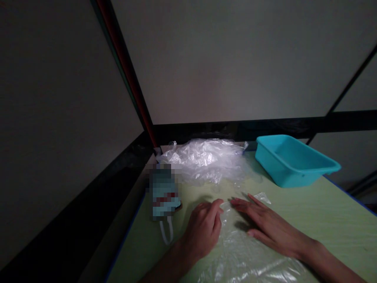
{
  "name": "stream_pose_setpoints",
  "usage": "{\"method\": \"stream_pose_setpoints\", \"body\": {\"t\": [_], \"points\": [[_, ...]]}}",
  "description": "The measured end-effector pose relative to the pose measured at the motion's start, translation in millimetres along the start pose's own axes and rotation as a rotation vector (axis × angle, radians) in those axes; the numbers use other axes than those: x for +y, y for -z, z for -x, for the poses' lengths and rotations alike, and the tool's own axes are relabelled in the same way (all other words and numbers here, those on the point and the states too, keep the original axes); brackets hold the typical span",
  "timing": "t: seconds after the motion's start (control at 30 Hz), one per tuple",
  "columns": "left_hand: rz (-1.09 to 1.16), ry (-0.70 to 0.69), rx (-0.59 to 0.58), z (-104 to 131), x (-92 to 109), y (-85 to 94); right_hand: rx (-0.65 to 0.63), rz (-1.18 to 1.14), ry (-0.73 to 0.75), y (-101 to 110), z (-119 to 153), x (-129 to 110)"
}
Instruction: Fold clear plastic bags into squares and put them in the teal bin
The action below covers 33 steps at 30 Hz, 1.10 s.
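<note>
"What could go wrong here, left to right?"

"Your left forearm [175, 257] could snag the narrow white strap loop [171, 230] beside it. Your left grip [204, 228] is curled nearly closed at the edge of the thin, clear plastic film [235, 251]; you may lose that edge, since I can't tell whether you've pinched it. Your right grip [266, 222] is spread open on or just above the film, clasping nothing; dragging it could crease the film."

"And how does your film look?"

"See-through, wrinkled, with bright glints, lying on the pale green, blue-edged tabletop [318, 212] from between your grips towards you."
</note>
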<state>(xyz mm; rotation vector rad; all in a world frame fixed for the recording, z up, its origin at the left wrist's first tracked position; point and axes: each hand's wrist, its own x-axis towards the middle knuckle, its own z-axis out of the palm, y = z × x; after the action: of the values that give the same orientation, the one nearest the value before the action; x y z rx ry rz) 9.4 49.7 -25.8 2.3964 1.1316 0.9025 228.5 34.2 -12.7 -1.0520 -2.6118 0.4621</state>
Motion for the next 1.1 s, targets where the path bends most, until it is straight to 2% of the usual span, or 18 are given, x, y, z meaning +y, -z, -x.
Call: {"method": "stream_pose_setpoints", "body": {"t": [0.2,0.53,0.77,0.9,1.1], "points": [[-0.030,0.041,-0.016,0,0,-1.0,-0.002,-0.004,-0.014,0,-1,1],[-0.175,0.028,0.106,-2,-6,-0.3,0.041,0.061,-0.070,0,-1,4],[-0.251,0.033,0.109,-2,-6,0.2,0.018,0.089,-0.078,-2,-1,6],[-0.262,0.038,0.100,-3,-5,0.9,0.003,0.031,-0.011,3,-1,-4],[-0.269,0.057,0.081,-4,-3,2.5,-0.143,-0.146,0.042,6,4,-33]]}}
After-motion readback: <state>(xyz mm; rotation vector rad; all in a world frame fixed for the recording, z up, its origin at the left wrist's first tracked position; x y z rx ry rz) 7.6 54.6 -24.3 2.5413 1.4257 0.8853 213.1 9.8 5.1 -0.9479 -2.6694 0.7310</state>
